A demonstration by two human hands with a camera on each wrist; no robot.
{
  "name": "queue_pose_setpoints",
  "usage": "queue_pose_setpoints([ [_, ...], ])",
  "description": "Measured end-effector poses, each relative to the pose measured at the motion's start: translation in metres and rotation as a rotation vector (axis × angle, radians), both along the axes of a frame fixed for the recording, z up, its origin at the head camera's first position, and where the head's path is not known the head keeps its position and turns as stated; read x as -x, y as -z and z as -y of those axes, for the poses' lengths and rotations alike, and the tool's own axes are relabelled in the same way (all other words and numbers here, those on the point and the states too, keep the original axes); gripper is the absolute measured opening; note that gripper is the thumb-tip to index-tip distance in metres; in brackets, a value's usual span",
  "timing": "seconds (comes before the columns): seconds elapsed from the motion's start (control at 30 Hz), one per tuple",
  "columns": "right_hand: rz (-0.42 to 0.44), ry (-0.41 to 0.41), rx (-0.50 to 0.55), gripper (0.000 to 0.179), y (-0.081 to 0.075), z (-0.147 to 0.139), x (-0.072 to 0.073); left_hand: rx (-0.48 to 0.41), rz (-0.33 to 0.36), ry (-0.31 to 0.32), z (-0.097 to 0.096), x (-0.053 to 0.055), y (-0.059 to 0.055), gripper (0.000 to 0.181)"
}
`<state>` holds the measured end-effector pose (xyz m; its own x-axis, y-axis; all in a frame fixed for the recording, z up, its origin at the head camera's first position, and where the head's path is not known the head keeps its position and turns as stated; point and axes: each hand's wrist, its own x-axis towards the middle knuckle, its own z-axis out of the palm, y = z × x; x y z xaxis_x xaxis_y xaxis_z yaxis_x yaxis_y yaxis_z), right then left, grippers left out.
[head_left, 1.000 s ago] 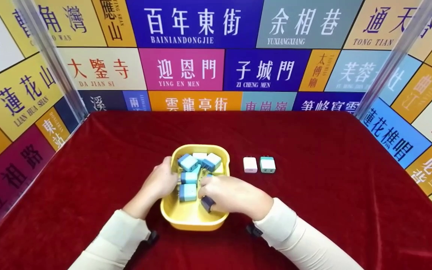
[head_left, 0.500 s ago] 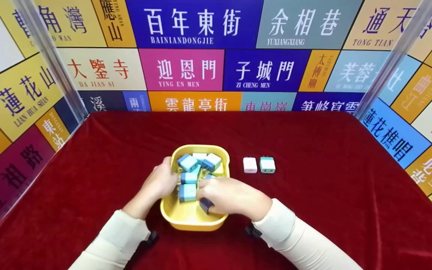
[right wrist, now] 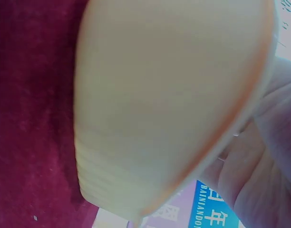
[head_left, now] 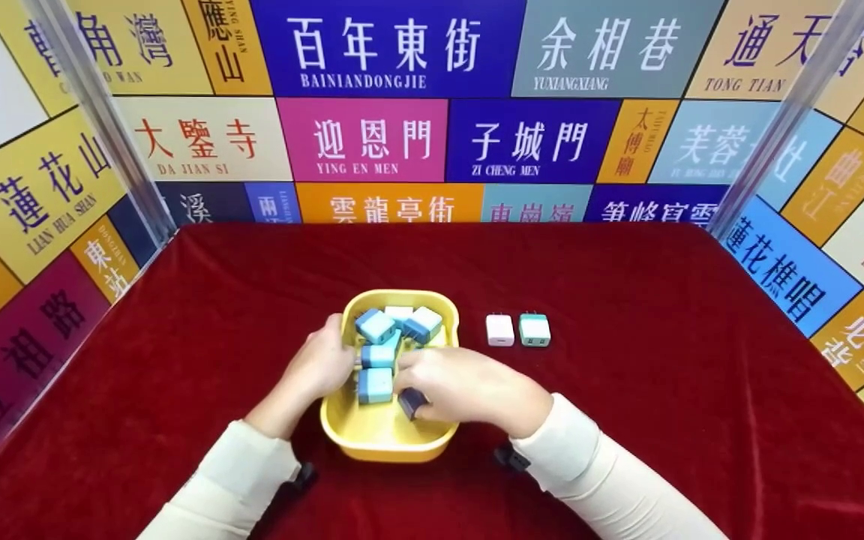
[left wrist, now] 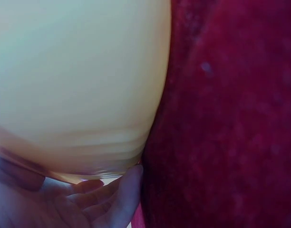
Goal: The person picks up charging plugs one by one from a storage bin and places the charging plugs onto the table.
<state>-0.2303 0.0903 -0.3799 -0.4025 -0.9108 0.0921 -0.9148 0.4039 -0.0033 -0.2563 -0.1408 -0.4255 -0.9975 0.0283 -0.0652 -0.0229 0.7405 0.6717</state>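
A yellow plastic basket (head_left: 391, 448) stands on the red cloth with several two-tone blue USB wall chargers (head_left: 376, 384) in it. My left hand (head_left: 325, 360) holds the basket by its left side; in the left wrist view, the fingers (left wrist: 129, 190) lie against the outer wall. Over the right rim reaches my right hand (head_left: 469, 386), its curled fingers holding a dark navy charger (head_left: 410, 404) low inside the basket. Most of that charger is hidden by the hand. In the right wrist view, the basket wall hides the fingertips of the right hand (right wrist: 259, 156).
To the right of the basket, a white charger (head_left: 500, 330) and a white-and-teal charger (head_left: 535, 330) lie side by side, prongs pointing away. The red cloth (head_left: 664, 360) covers the table. Printed sign panels (head_left: 372, 139) enclose its back and sides.
The right hand shifts slightly inside the basket, and the navy charger tilts a little with it. The left hand, the basket and the two chargers on the cloth stay in place.
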Motion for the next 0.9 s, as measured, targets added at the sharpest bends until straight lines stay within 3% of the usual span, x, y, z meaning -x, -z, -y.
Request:
queue_pose_setpoints([
  [0.4,-0.033,0.033,0.035,0.022,-0.025,-0.013,-0.002,0.003,-0.009,0.001,0.000,-0.001,0.000,0.057],
  [0.63,0.046,0.097,0.054,0.028,-0.035,-0.023,0.001,0.007,0.001,-0.002,0.000,-0.001,-0.001,0.058],
  [0.9,0.089,0.168,0.095,0.023,-0.044,-0.040,0.009,-0.001,0.007,0.001,0.000,0.000,-0.001,0.058],
])
